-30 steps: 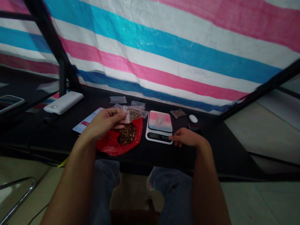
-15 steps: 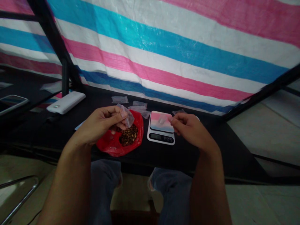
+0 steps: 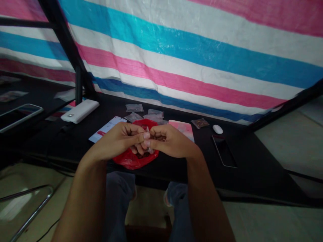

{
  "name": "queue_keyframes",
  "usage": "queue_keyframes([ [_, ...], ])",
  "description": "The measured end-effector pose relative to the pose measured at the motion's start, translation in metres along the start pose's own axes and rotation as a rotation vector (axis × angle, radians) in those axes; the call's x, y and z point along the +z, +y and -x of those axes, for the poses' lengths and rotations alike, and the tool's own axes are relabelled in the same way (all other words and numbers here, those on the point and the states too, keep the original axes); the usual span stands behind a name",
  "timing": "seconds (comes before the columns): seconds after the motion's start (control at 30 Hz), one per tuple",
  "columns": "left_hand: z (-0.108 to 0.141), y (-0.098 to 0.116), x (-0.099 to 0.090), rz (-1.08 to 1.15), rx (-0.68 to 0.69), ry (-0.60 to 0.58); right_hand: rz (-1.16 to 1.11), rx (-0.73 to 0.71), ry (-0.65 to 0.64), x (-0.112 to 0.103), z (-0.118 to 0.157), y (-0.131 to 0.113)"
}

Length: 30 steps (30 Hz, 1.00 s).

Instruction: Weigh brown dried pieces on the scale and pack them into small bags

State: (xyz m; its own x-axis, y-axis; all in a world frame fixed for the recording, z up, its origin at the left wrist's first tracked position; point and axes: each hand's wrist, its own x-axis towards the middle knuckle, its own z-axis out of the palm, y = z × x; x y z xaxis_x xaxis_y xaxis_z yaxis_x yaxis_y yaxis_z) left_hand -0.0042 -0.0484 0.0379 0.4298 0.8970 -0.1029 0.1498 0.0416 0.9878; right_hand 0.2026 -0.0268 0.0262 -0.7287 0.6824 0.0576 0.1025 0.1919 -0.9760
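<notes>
My left hand (image 3: pixel 118 141) and my right hand (image 3: pixel 174 142) meet over a red plastic bag (image 3: pixel 132 163). Between their fingertips is a small clear plastic bag (image 3: pixel 150 150), pinched from both sides and mostly covered by the fingers. Brown seed-like bits lie in the red bag, largely hidden beneath my hands. Just right of them, a kitchen scale (image 3: pixel 183 127) shows its pink-tinted top; my right hand and wrist block its front. Several flat small clear bags (image 3: pixel 153 115) lie behind the red bag.
Behind the scale rests a small bag with brown contents (image 3: pixel 200 123). A white mouse (image 3: pixel 217 129) and a dark phone (image 3: pixel 224 151) lie at right. Leftward are a phone with a lit screen (image 3: pixel 106 130) and a white oblong device (image 3: pixel 80 111). A striped sheet (image 3: pixel 176 60) hangs behind.
My right hand has moved left from the scale's edge to meet my left hand at the small clear bag. The view has shifted slightly, uncovering the mouse and dark phone.
</notes>
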Motion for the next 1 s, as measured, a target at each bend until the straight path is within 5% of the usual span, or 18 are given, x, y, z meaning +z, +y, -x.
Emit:
queue_keyframes([
  [0.53,-0.011,-0.022,0.0,0.165,0.123,-0.119,0.035,-0.07,0.111,-0.005,0.003,0.007],
  [0.83,0.015,0.0,-0.004,-0.36,0.265,0.2,0.17,-0.058,0.257,-0.005,0.004,-0.001],
  [1.0,0.008,-0.006,0.001,-0.346,0.39,0.169,0.094,-0.105,0.285,0.001,-0.007,0.004],
])
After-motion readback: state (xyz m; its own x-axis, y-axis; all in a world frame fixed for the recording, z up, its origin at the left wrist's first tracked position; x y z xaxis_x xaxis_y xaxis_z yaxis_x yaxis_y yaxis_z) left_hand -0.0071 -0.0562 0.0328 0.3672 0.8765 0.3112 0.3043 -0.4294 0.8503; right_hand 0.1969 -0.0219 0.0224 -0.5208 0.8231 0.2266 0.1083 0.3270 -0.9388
